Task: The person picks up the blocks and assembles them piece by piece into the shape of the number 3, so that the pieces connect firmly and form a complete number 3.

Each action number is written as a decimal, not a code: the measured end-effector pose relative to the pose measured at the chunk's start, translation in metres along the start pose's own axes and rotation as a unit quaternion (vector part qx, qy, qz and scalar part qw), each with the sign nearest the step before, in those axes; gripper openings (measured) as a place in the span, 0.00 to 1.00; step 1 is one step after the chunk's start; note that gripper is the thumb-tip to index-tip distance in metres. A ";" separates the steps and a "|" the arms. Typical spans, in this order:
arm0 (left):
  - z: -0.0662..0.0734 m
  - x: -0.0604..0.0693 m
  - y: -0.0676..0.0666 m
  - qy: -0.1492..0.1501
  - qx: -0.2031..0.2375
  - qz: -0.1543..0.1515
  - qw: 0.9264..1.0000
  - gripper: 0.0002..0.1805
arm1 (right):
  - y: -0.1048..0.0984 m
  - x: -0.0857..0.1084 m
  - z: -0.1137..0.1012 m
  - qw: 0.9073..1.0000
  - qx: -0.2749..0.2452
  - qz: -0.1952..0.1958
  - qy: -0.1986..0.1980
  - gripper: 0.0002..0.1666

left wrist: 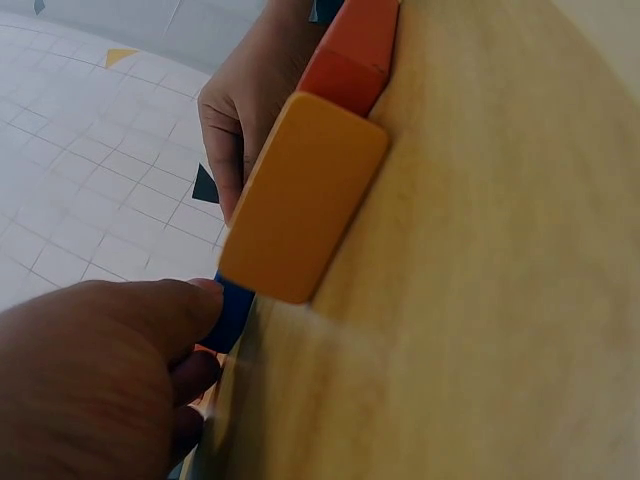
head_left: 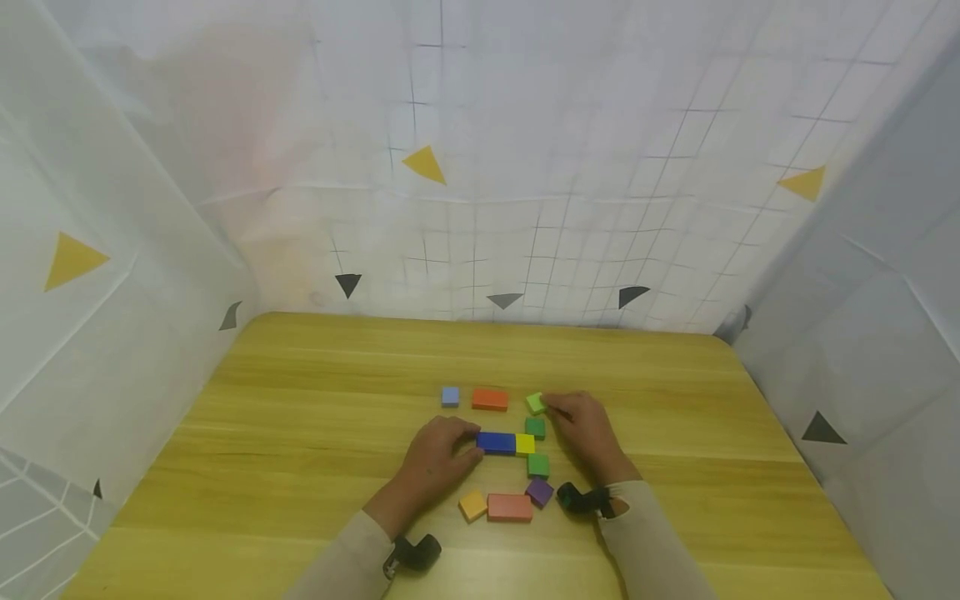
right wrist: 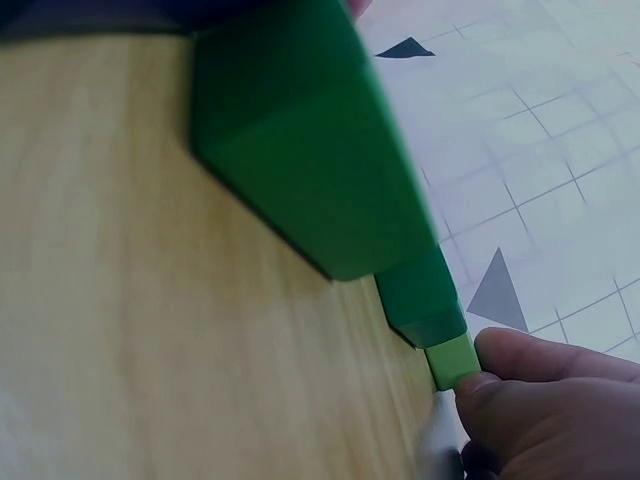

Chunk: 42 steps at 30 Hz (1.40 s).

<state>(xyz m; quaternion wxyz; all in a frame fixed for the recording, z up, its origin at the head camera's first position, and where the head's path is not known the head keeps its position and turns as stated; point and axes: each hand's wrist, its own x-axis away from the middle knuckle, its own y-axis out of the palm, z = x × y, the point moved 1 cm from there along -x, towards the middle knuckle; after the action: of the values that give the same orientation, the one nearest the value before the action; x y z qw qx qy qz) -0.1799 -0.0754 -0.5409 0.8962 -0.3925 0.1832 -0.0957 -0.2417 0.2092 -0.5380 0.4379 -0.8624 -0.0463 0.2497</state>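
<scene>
My left hand (head_left: 438, 458) grips the left end of a long dark blue block (head_left: 496, 443), thumb on the near side and a finger on the far side. A yellow block (head_left: 525, 444) meets the blue block's right end. My right hand (head_left: 591, 429) pinches a small light green block (head_left: 536, 403), tilted on the table, by its right side; the right wrist view shows thumb and finger on this light green block (right wrist: 453, 362). Between it and the yellow block sits a green block (head_left: 535, 429); a second green block (head_left: 537, 465) lies on the yellow one's near side.
Beyond the hands lie a light blue block (head_left: 450, 397) and an orange-red block (head_left: 490, 400). Nearer are an orange-yellow block (head_left: 472, 506), a pinkish-red block (head_left: 510, 507) and a turned purple block (head_left: 539, 492). White patterned sheets (head_left: 480, 233) surround the wooden table (head_left: 315, 533).
</scene>
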 end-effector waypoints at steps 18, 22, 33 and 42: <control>0.000 -0.001 0.000 0.010 -0.004 0.006 1.000 0.19 | 0.000 0.003 -0.001 1.000 -0.017 0.002 0.004 0.13; 0.001 -0.001 -0.001 0.007 -0.002 0.004 1.000 0.19 | 0.000 0.003 -0.001 1.000 -0.020 0.000 0.009 0.13; 0.002 0.000 -0.001 -0.001 -0.001 -0.005 1.000 0.20 | 0.001 0.005 0.001 1.000 -0.020 0.002 0.015 0.12; 0.002 0.000 -0.001 0.001 -0.001 -0.002 1.000 0.20 | 0.002 0.006 0.001 0.999 -0.025 0.009 0.020 0.11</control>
<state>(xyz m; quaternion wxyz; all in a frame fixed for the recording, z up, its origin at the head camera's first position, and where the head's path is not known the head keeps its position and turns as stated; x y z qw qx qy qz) -0.1789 -0.0747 -0.5389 0.8954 -0.3940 0.1834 -0.0971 -0.2373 0.2103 -0.5420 0.4145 -0.8784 -0.0363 0.2352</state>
